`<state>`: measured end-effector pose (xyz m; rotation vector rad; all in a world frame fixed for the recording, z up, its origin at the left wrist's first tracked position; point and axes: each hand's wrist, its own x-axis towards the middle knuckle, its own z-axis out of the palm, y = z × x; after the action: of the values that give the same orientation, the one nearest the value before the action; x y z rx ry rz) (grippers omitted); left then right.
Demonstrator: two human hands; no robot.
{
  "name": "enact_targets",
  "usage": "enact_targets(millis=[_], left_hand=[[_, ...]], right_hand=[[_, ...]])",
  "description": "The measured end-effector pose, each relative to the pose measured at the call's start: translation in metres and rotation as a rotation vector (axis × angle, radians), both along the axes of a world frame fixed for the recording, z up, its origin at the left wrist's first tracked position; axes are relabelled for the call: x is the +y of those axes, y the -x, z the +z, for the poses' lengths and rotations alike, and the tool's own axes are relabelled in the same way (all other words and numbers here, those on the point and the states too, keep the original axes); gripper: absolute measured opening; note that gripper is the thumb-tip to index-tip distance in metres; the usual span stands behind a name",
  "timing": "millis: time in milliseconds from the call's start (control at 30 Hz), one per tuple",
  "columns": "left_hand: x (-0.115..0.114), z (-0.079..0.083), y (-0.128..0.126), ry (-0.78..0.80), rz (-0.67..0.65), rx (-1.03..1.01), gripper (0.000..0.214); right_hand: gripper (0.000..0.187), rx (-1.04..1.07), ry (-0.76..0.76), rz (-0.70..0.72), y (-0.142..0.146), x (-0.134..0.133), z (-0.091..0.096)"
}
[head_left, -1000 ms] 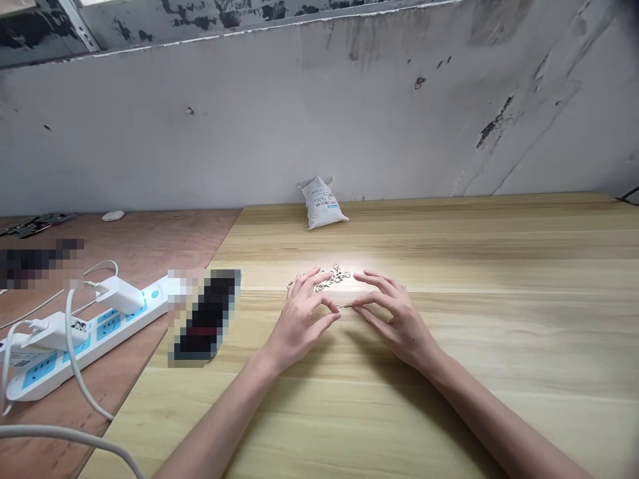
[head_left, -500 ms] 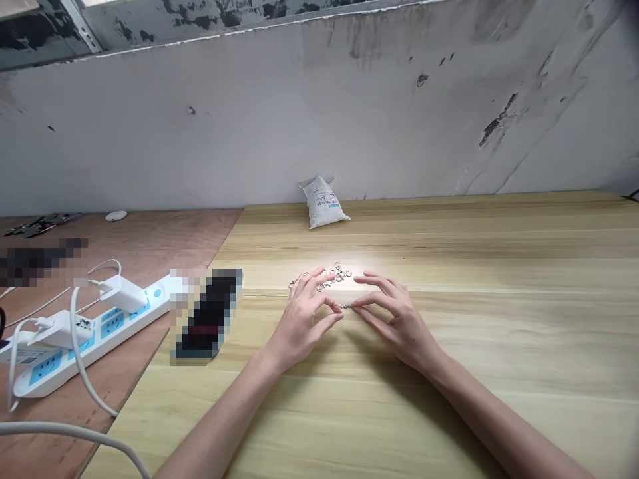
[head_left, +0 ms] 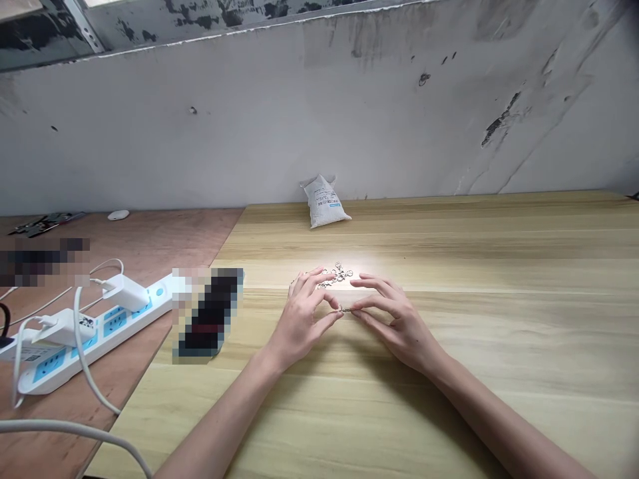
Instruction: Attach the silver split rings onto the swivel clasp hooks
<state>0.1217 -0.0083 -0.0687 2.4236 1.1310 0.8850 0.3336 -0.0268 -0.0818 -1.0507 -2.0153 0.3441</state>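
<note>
Between the fingertips of both hands is a small metal key-ring clasp (head_left: pixel 345 309), held just above the wooden table. My left hand (head_left: pixel 301 320) pinches its left end with thumb and index finger, the other fingers stretched forward. On the right end, my right hand (head_left: pixel 394 319) closes its thumb and a fingertip, while its upper fingers are raised. A loose pile of similar metal clasps and rings (head_left: pixel 341 273) lies just beyond, partly hidden by my left fingers.
A white printed packet (head_left: pixel 324 205) stands at the back by the wall. To the left are a blurred-out dark flat object (head_left: pixel 210 314), a white power strip (head_left: pixel 107 339) with chargers, and looping white cables (head_left: pixel 82 359). A white oval object (head_left: pixel 118 215) lies farther back.
The clasp has turned slightly between my fingertips, and its left end shows more. My right fingers have shifted a little left. The camera view has moved very slightly.
</note>
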Motion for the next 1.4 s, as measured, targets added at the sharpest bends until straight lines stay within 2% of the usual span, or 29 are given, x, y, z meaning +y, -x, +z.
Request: enact_targets(millis=[133,200,533,700,933,1000,1067,1167,1400], left_hand=[[0.0006,-0.0008,0.0011,-0.014,-0.042,0.029,0.013],[0.0011,-0.0010,0.0017,-0.041,-0.051,0.052,0.011],[0.0020,-0.0006,0.0022,-0.229,0.030,0.108,0.010],[0.0009,-0.0043,0.0011,-0.092,0.052,0.098,0.018],[0.0019,-0.0055,0.0040,0.157,-0.037,0.052,0.025],[0.0021,-0.0038,0.0046,0.186,-0.087,0.038,0.028],[0.0022,-0.0023,0.0048,0.198,-0.116,0.013,0.022],[0.0028,-0.0006,0.0054,0.209,-0.110,-0.024,0.015],[0.0041,0.0026,0.0077,0.249,-0.117,-0.056,0.015]], right_hand=[[0.014,-0.036,-0.029,0.036,-0.0028,0.0017,0.0009],[0.013,-0.048,-0.047,0.043,-0.0039,0.0024,0.0008],[0.013,-0.081,-0.108,0.044,-0.0024,0.0018,-0.0003],[0.015,-0.080,-0.112,0.051,-0.0012,0.0018,-0.0016],[0.013,-0.018,-0.038,0.050,-0.0024,0.0005,-0.0001],[0.014,0.008,-0.005,0.047,-0.0032,-0.0001,0.0002],[0.014,0.034,0.023,0.043,-0.0039,-0.0004,0.0005],[0.014,0.059,0.046,0.037,-0.0046,-0.0004,0.0011],[0.014,0.069,0.065,0.038,-0.0048,-0.0009,0.0036]])
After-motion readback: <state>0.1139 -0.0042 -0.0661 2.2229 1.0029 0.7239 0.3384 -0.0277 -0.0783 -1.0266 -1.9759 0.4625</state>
